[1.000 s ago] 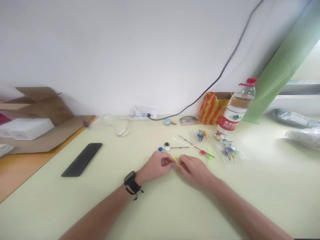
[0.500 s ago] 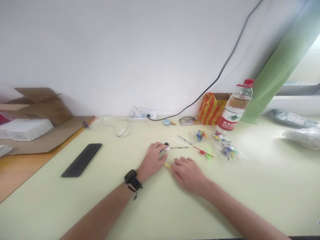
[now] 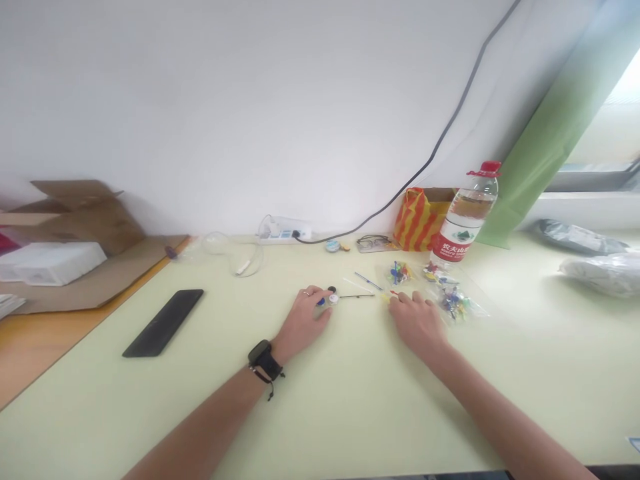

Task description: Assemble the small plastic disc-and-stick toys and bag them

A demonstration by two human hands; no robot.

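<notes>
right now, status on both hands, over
Left hand touching small round caps. Right hand flat beside clear bags of coloured pieces. Thin black rod between.

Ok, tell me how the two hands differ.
The left hand has a black watch at its wrist and a ring; the right hand is bare. The left hand touches the small round caps; the right hand lies beside the bags of coloured pieces. Both lie palm down on the table.
</notes>
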